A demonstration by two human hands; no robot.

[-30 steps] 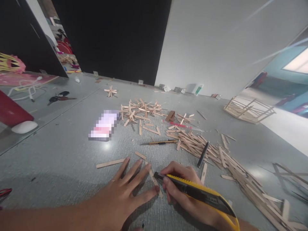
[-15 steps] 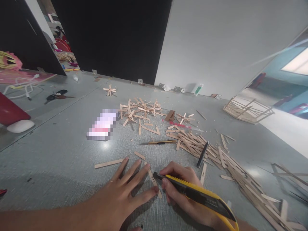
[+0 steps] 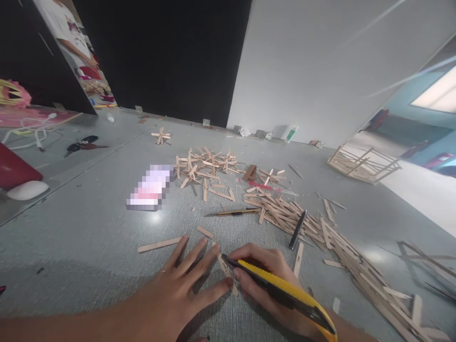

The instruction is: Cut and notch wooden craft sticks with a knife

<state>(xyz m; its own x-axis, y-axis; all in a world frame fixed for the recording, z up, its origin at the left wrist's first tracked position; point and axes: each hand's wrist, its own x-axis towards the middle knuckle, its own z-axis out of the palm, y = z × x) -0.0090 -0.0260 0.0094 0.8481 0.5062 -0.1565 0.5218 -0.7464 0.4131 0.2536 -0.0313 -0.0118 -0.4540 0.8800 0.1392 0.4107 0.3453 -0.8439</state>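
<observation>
My left hand (image 3: 185, 280) lies spread on the grey tabletop (image 3: 89, 237), its index finger and thumb on a small wooden stick (image 3: 225, 268) that bears dark marks. Another stick (image 3: 158, 245) touches the fingertips on the left, and a short piece (image 3: 205, 232) lies just beyond them. My right hand (image 3: 265, 278) is closed around a yellow and black cutter (image 3: 281, 285). The cutter's front end is at the marked stick, between my two hands; the blade itself is too small to make out.
A thin craft knife (image 3: 235, 213), a blurred phone-like object (image 3: 151, 187) and star-shaped stick pieces (image 3: 206, 164) lie farther back. Piled sticks (image 3: 285, 211) with a black pen (image 3: 298, 230) spread right. A stick frame (image 3: 363, 164) stands back right. A person (image 3: 69, 31) shows at the far left.
The cutter has tilted and shifted slightly left with my right hand, its tip closer over the stick. My left hand stays spread. A person has appeared in the gap at back left.
</observation>
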